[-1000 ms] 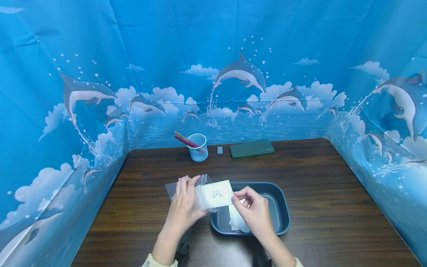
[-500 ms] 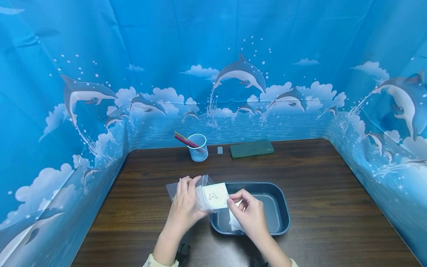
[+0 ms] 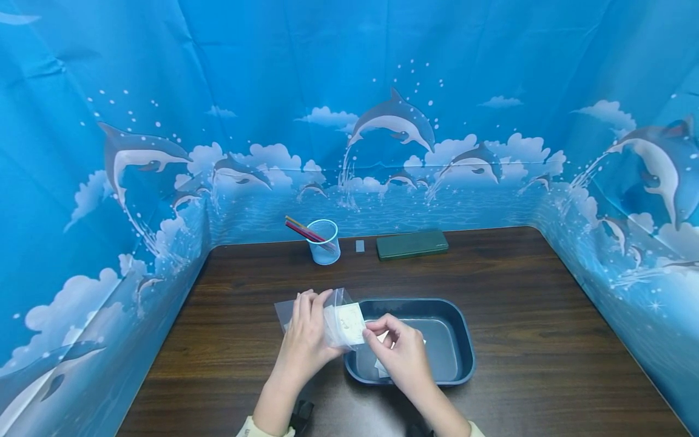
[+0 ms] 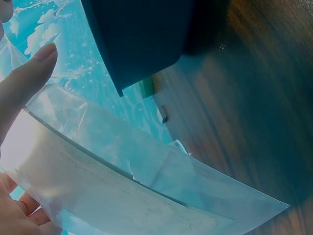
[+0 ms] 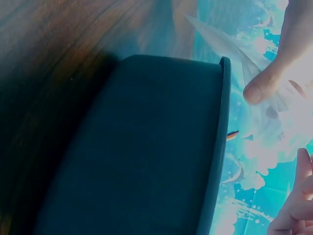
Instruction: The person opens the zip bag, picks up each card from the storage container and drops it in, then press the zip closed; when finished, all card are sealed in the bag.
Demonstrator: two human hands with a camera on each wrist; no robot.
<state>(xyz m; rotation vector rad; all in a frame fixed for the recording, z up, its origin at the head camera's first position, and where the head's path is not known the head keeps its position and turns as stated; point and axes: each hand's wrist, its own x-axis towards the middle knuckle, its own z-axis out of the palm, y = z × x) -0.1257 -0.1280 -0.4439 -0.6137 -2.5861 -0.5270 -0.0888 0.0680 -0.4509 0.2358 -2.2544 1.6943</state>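
My left hand (image 3: 301,340) grips a clear plastic bag (image 3: 340,296) above the left end of a dark blue-grey tray (image 3: 468,352). A white rectangular card (image 3: 351,323) with a small faint drawing lies partly inside the bag's mouth. Thumb and fingers of my right hand (image 3: 404,355) pinch the card's right edge. Beneath that hand, white paper pieces (image 3: 380,368) lie in the tray, mostly hidden. In the left wrist view, the bag (image 4: 249,196) shows a flat whitish sheet (image 4: 107,191) inside it.
A light blue mesh cup (image 3: 325,250) with several pencils stands at the table's back. To its right are a small grey-blue block (image 3: 360,246) and a dark green case (image 3: 412,244). A dolphin-print curtain (image 3: 349,152) encloses the dark wooden table (image 3: 524,303).
My right hand has moved left with the card, and more of the card is now inside the bag. The left hand has stayed nearly in place with the bag.
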